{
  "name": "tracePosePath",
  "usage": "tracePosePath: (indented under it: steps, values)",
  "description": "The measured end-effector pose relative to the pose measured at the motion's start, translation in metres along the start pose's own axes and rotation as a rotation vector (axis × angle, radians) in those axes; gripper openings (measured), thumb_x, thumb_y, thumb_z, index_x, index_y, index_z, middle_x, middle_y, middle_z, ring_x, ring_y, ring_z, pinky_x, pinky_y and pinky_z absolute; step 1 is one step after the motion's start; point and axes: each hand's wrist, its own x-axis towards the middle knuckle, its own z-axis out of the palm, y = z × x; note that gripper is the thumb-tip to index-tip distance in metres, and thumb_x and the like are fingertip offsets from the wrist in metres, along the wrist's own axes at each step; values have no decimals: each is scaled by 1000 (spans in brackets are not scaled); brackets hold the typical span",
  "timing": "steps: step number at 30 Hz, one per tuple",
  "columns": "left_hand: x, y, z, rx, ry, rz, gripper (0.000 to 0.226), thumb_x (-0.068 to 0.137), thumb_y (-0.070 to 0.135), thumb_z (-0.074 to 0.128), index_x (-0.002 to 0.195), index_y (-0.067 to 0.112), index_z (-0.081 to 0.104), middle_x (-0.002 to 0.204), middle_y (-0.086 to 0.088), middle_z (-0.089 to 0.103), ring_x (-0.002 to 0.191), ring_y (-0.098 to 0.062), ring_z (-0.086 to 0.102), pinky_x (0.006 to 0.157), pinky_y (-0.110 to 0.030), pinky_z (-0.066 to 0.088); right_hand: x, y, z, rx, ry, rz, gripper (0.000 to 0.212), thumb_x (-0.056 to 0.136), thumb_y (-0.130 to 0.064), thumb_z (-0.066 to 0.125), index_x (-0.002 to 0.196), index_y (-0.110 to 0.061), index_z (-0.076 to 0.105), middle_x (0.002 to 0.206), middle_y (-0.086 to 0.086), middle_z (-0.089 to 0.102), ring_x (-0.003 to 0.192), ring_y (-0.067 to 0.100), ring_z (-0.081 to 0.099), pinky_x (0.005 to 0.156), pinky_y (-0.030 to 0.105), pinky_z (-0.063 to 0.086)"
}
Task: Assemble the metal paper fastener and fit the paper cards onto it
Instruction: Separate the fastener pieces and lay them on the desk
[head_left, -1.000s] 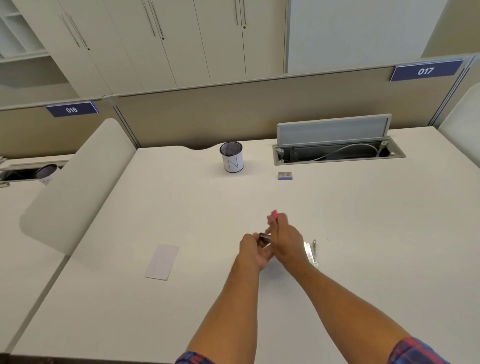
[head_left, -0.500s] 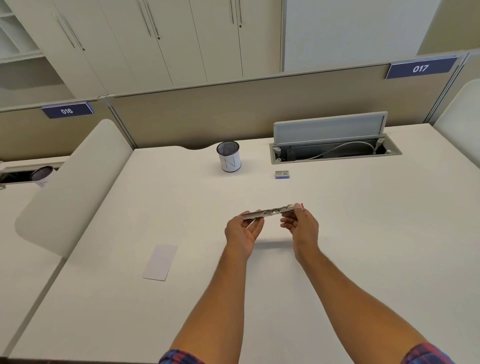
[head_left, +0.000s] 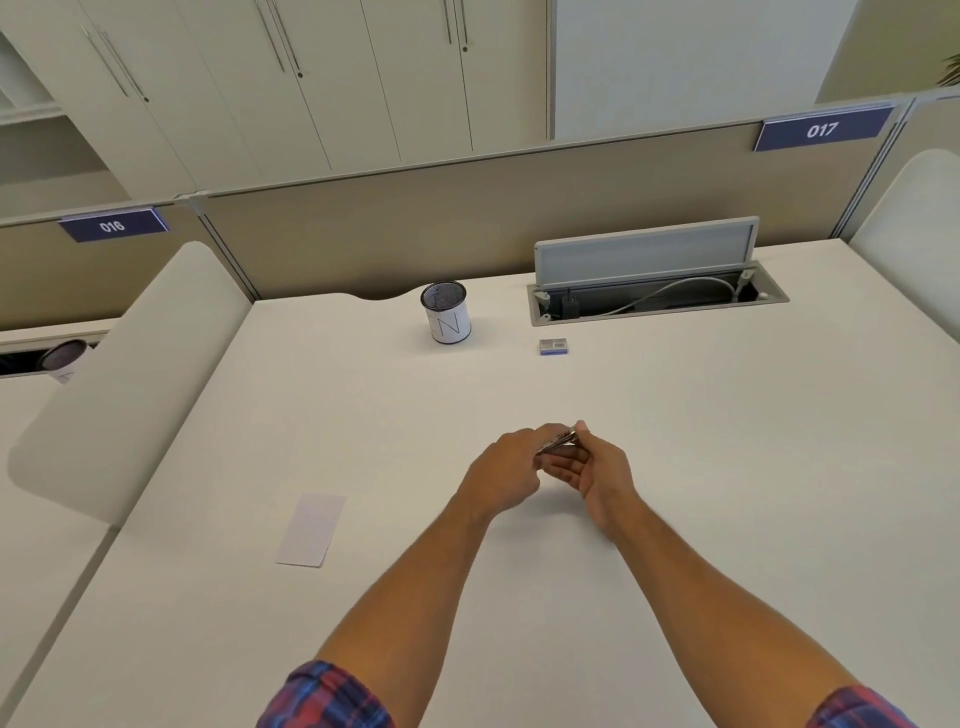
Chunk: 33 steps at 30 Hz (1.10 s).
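Both hands have closed together since: my left hand and right hand pinch the metal fastener above mid-worktop. Cramped fingers could drop it; the paper card lies toward the left edge.

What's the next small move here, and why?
Probably finish seating the metal fastener pieces between both hands, left hand and right hand, above the desk. The paper card lies untouched to the left, so carding likely comes after.
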Motion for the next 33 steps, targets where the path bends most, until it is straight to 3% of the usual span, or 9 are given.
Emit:
tracePosePath:
  steps: [5,9,13,18,25,28,31,33]
  values:
    - [0,0,-1,-10,-18,0,81,79,-9,42,131,53,42,115,13,68,99,-18,62,78,-43,57,-3,1,-6,-87,-7,-31,41,105,-28,50,113,8,69,107,29,73,98,41,73,75,36,57]
    - [4,-2,-2,17,-25,-16,56,86,1,49,119,47,44,87,7,63,78,-24,59,66,-41,55,-2,4,-3,-72,38,-51,36,106,-24,50,105,5,71,103,27,74,84,33,73,69,31,57]
    - [2,-2,-2,81,-24,-11,27,93,23,56,109,40,44,73,3,58,68,-25,58,62,-45,58,-2,10,-4,-75,12,-92,38,107,-23,48,99,6,71,93,24,72,73,25,69,65,28,58]
    - [-6,-5,5,-78,75,8,11,97,38,52,96,35,42,60,7,63,44,-10,65,55,-37,58,0,16,0,-105,-35,-149,40,107,-26,49,91,2,72,76,17,67,69,24,63,69,30,58]
    - [-12,-4,17,-364,277,-93,20,99,49,44,97,29,40,67,8,70,44,-14,66,45,-36,56,6,18,6,-89,-58,-190,42,106,-28,50,99,7,72,77,20,62,67,24,62,70,37,59]
    - [-10,-8,19,-479,320,-177,14,95,42,44,102,31,38,73,8,73,47,-17,68,47,-33,52,7,11,5,-81,3,-234,38,107,-29,49,101,2,70,79,14,70,62,17,61,63,31,57]
    - [-13,-16,20,-605,262,-269,11,93,35,45,104,35,45,79,6,76,53,-20,70,51,-28,46,10,-2,5,-294,22,-320,31,106,-29,51,104,-5,71,92,13,77,63,15,62,59,29,55]
    - [-16,-22,20,-728,221,-317,11,93,29,49,103,28,54,82,0,78,55,-23,67,49,-27,43,11,-12,8,-480,-13,-376,23,104,-28,54,104,-13,71,92,8,77,64,16,63,57,30,53]
